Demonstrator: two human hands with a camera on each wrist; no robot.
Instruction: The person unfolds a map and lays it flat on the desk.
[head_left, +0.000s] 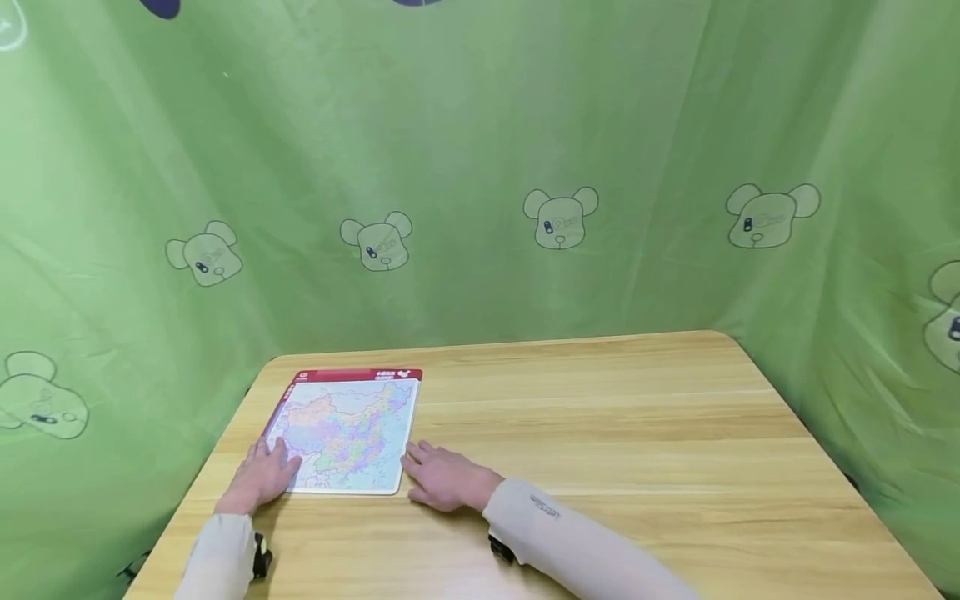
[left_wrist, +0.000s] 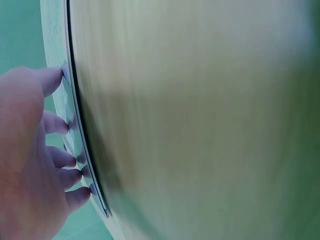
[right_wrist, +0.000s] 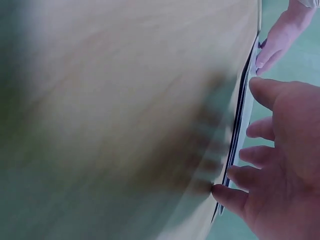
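Note:
A flat rectangular map board [head_left: 341, 433], with a red band along its far edge and pastel regions on pale blue, lies on the left part of the table. My left hand [head_left: 264, 475] rests on its near left corner; in the left wrist view the fingertips [left_wrist: 77, 199] touch the board's surface, fingers spread. At the near right edge is my right hand [head_left: 448, 478], palm down with fingers extended toward the board. From the right wrist, the little finger [right_wrist: 231, 199] reaches the tabletop beside the edge; whether the other fingertips press the board is unclear.
The light wood-grain table [head_left: 600, 433] has rounded far corners. A green curtain [head_left: 465, 283] printed with bear heads hangs behind it and along both sides. Dark wrist straps [head_left: 261, 557] sit on both sleeved forearms.

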